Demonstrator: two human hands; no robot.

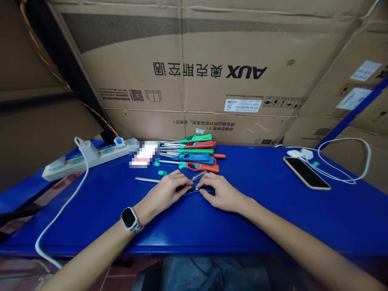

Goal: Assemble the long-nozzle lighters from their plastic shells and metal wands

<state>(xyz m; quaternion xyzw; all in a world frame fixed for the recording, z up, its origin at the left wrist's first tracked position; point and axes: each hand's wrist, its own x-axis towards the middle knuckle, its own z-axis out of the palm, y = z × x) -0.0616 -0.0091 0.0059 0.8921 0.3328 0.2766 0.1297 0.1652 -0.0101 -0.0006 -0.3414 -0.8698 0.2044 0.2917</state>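
On the blue table, my left hand point(170, 188) is closed, its fingertips pinched at a blue lighter casing point(192, 192). From the other side my right hand point(223, 192) closes its thumb and fingers on the same casing, beside a small pale part. A clear plastic piece, perhaps the fuel tank point(199, 176), sticks up at a slant between both hands. A metal lighter tube point(146, 180) points out leftward past my left hand. My fingers hide most of the casing. Just beyond lie several long-nosed lighters, among them an orange one point(202, 167) and a blue one point(194, 157).
Small teal caps point(162, 173) lie left of the lighters. A white power strip point(91, 157) with a cable stands at the left. At the right are a phone point(306, 173) and a looped white cable point(368, 157). A large cardboard sheet point(194, 48) stands behind the table.
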